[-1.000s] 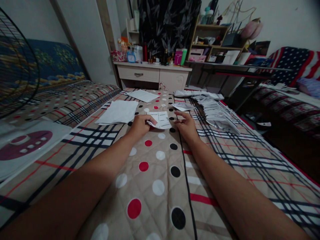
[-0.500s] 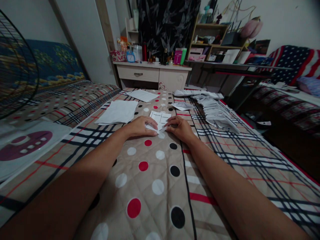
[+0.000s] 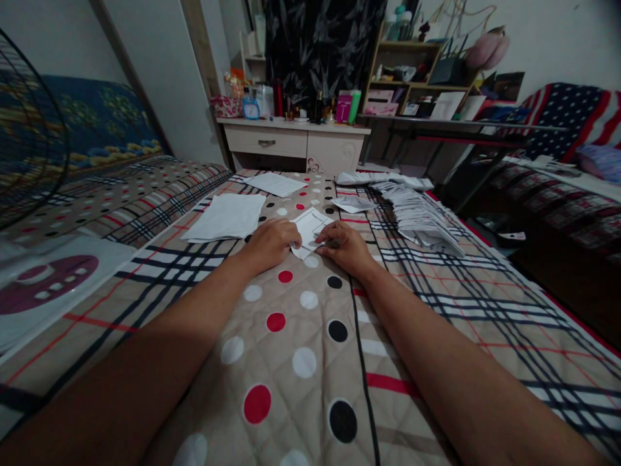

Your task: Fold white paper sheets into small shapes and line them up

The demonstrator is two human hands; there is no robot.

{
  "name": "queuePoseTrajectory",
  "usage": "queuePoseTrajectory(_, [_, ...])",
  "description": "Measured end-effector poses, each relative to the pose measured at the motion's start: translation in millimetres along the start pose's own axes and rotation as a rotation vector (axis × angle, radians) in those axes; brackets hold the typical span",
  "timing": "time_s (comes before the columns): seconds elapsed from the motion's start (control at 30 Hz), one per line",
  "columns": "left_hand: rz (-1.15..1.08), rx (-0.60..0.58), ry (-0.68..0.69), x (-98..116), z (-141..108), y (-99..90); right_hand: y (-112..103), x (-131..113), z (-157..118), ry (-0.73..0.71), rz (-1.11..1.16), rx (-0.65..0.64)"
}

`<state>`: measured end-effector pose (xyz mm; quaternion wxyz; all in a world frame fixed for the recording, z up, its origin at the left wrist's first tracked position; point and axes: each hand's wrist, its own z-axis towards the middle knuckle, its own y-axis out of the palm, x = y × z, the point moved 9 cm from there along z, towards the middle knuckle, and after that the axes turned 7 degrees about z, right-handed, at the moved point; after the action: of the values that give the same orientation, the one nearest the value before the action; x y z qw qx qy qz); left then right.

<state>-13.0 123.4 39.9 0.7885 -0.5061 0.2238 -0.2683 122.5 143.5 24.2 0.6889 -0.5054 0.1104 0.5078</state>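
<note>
A white sheet of paper (image 3: 310,223) with printed lines lies on the bed between my hands, turned cornerwise, its near edge folded over. My left hand (image 3: 275,243) grips its left corner with curled fingers. On the opposite side, my right hand (image 3: 343,244) pinches the paper's right edge between thumb and fingers. Left of my left hand sits a stack of white sheets (image 3: 226,217). Beyond lies another white paper pile (image 3: 275,184). A folded white paper piece (image 3: 353,204) rests past my right hand, beside a long fanned row of folded papers (image 3: 417,217).
The bed has a quilted cover (image 3: 291,336) with dots and plaid. A plastic bag (image 3: 53,278) with a purple print lies at the left, near a fan's wire guard (image 3: 33,129). A white dresser (image 3: 291,139) stands beyond the bed, and a desk with shelves (image 3: 407,84) is behind right.
The paper has turned so that a corner points toward me. My left hand has shifted left and its fingers have curled in on the paper's corner; my right hand stays at the edge.
</note>
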Motion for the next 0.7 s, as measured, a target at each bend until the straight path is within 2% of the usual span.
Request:
queuePoseTrajectory(0.13, [-0.045,0.02,-0.073,-7.0,-4.1,1.6,3.2,-4.2,-1.6,0.025,-0.123,-0.045])
queuePoseTrajectory(0.2, [-0.085,0.048,-0.057,-6.5,-5.7,0.5,3.0,-4.9,-2.2,0.021,-0.151,-0.039])
queuePoseTrajectory(0.3, [-0.182,0.13,-0.021,-4.2,-7.2,-5.3,2.4,-9.3,-2.4,-0.032,-0.17,-0.023])
queuePoseTrajectory(0.37, [-0.235,0.185,-0.049,-7.3,-8.1,-7.8,4.3,-13.4,-2.0,-0.066,-0.177,-0.046])
queuePoseTrajectory(0.53, [-0.29,0.149,-0.285,-27.6,-9.7,8.6,6.8,-10.6,0.5,0.028,-0.206,-0.087])
queuePoseTrajectory(0.63, [-0.347,0.117,-0.442,-38.8,-11.6,19.1,5.4,-5.0,1.4,0.09,-0.22,-0.054])
queuePoseTrajectory(0.7, [-0.368,0.099,-0.495,-41.5,-11.4,22.8,3.7,-0.2,1.6,0.136,-0.226,-0.022])
